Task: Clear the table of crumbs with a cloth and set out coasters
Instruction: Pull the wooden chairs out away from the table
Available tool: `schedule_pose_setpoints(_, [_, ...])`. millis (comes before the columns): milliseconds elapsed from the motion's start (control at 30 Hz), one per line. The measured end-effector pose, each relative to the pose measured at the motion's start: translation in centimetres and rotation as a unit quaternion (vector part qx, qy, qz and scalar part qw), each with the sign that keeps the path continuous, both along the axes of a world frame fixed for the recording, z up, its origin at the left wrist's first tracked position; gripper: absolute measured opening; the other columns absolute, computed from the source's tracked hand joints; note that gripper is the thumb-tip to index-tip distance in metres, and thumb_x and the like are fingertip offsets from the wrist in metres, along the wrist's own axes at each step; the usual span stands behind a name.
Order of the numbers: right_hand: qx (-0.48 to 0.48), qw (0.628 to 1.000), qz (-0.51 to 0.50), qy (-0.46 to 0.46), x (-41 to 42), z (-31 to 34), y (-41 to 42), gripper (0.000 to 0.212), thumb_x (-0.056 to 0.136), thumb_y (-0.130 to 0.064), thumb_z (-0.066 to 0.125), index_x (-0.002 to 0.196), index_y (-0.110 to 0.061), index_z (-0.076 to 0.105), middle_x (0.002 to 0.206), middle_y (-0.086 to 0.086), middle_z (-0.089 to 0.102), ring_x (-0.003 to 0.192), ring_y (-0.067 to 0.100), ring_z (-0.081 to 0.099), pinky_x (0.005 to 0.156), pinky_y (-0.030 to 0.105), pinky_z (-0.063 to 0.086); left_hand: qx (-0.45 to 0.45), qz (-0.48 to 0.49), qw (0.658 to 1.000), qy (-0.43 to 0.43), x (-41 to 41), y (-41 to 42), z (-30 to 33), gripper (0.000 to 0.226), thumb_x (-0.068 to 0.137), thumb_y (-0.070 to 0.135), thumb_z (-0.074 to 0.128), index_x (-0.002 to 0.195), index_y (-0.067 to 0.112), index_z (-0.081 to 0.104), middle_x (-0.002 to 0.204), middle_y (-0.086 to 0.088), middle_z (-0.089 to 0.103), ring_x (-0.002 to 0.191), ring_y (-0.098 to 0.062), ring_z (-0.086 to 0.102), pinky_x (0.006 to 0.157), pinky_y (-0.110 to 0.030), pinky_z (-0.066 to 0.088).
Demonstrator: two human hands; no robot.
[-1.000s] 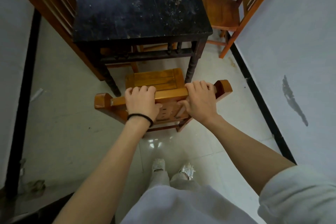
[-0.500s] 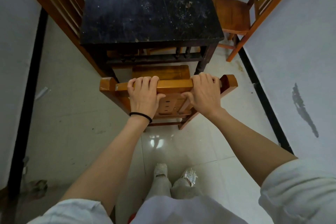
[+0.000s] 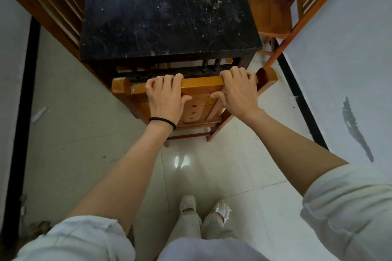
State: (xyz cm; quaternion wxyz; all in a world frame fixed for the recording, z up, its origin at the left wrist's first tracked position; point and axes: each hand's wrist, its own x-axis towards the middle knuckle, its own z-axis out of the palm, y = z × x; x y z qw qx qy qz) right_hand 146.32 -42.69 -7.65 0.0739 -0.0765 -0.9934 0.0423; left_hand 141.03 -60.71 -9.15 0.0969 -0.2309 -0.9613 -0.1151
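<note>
Two hands hold one chair, and the task's own ground lies just beyond them: the black counter (image 3: pixel 169 12) stands at twelve o'clock from the grip, its long axis running straight away from the person, its near edge just past the knuckles. Pale crumbs (image 3: pixel 212 9) speckle its top, thickest toward one o'clock. No cloth and no coasters show anywhere in view.

The chair (image 3: pixel 201 87) sits tucked against the counter's near end, its top rail lying crosswise, from nine to three o'clock. The left hand (image 3: pixel 164 99) wraps that rail left of centre, fingers curled over the far side and thumb underneath; a black band (image 3: pixel 162 121) rings its wrist. The right hand (image 3: pixel 238 91) grips the rail toward its right post the same way. Both forearms reach forward nearly straight, the sleeves (image 3: pixel 347 207) pushed up.

Neither hand is clearly nearer the crumbs, though the thickest patch lies on the right hand's side. Both would have to let go of the rail before any wiping, and a cloth must first be found.

Another chair (image 3: pixel 273 15) stands at two o'clock beside the wall.
</note>
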Motion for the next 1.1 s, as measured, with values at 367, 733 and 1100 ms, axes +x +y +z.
schedule_pose_setpoints(367, [-0.004,1.0,0.0,0.021,-2.6,-0.2,0.9,0.054,0.082,-0.055,0.056,0.115,-0.013,0.052,0.112,0.011,0.055,0.106,0.03,0.049,0.096,0.041,0.034,0.002,-0.019,0.999,0.042,-2.7,0.4,-0.6,0.048,0.079,0.044,0.066,0.114,0.014,0.053,0.106,-0.01,0.06,0.102,-0.032,0.055,0.096,-0.045,0.034])
schedule_pose_setpoints(733, [-0.027,0.994,-0.041,0.095,-0.1,-2.3,-0.8,0.053,0.088,-0.032,0.055,0.135,-0.016,0.039,0.142,0.011,0.042,0.137,0.029,0.031,0.114,0.045,0.014,-0.021,0.046,0.998,0.029,1.4,3.2,-1.0,0.066,0.081,0.032,0.057,0.14,0.016,0.033,0.145,-0.016,0.037,0.138,-0.034,0.03,0.111,-0.056,0.009])
schedule_pose_setpoints(1100, [-0.173,0.974,-0.135,-0.053,15.6,-6.9,11.8,0.037,0.074,-0.003,0.053,0.11,-0.001,0.062,0.112,0.019,0.065,0.111,0.04,0.058,0.096,0.051,0.042,-0.09,-0.17,0.96,-0.205,12.0,15.5,-5.0,0.065,0.088,0.021,0.051,0.147,0.015,0.024,0.156,-0.014,0.016,0.145,-0.031,0.013,0.115,-0.047,0.018])
